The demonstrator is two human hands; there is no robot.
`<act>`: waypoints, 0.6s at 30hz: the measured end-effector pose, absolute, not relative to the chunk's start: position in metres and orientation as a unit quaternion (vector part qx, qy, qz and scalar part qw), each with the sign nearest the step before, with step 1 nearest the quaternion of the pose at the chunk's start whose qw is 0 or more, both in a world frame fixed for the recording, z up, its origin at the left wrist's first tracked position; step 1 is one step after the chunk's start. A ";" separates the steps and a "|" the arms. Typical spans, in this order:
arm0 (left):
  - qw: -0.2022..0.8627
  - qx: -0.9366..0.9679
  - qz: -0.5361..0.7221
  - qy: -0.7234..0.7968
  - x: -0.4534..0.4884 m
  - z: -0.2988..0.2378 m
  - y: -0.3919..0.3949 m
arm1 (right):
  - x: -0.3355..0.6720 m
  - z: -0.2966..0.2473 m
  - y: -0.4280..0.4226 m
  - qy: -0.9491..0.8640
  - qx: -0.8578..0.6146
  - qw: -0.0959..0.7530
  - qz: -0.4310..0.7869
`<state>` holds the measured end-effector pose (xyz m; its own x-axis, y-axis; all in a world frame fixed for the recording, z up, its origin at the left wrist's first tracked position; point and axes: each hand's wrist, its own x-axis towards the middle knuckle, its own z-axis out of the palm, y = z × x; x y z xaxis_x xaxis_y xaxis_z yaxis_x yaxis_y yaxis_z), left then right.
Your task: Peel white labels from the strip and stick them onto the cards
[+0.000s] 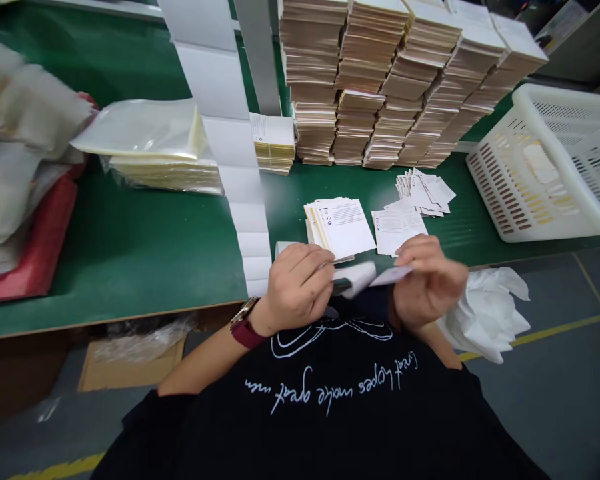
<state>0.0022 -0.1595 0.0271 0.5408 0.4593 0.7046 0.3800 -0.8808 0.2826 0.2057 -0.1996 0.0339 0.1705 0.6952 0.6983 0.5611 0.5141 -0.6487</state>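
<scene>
A green-topped bench [130,267] crosses the view from above, its near edge just beyond the person's black printed T-shirt [330,393]. Tall stacks of flat cards with tan edges [365,80] stand in rows along the back of the bench. At right, a white slotted plastic basket [500,187] rests on the bench, with a pale card [540,163] lying inside it. At left, a red tray [40,240] carries a blurred heap of pale bagged goods [20,133], and beside it lies a pile of clear plastic bags [155,150] with pale contents. A long strip of white labels [225,133] runs down across the bench, ending just beside the left hand [297,287]. Below the bench edge are a cardboard box [130,363] with clear film in it and, near the right hand [427,280], a crumpled white wrapping [485,313]. Three groups of printed leaflets [337,227] lie loose on the bench directly ahead of the hands, the farthest fanned out. The left hand, with a red-strapped wristwatch [243,320] on its wrist, and the right hand are both curled narrowly, pinching opposite ends of a white folded sheet [365,277] held above the bench edge.
</scene>
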 end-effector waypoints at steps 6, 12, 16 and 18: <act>0.000 0.900 0.373 0.226 0.004 0.024 -0.156 | 0.212 0.049 -0.159 -0.618 -0.583 0.496 0.179; 0.009 0.905 0.354 0.234 0.005 0.025 -0.157 | 0.207 0.051 -0.139 -0.633 -0.594 0.414 0.275; 0.009 0.905 0.353 0.239 0.006 0.024 -0.157 | 0.206 0.049 -0.140 -0.655 -0.597 0.387 0.254; 0.005 0.908 0.344 0.240 0.006 0.024 -0.157 | 0.203 0.048 -0.142 -0.681 -0.601 0.364 0.205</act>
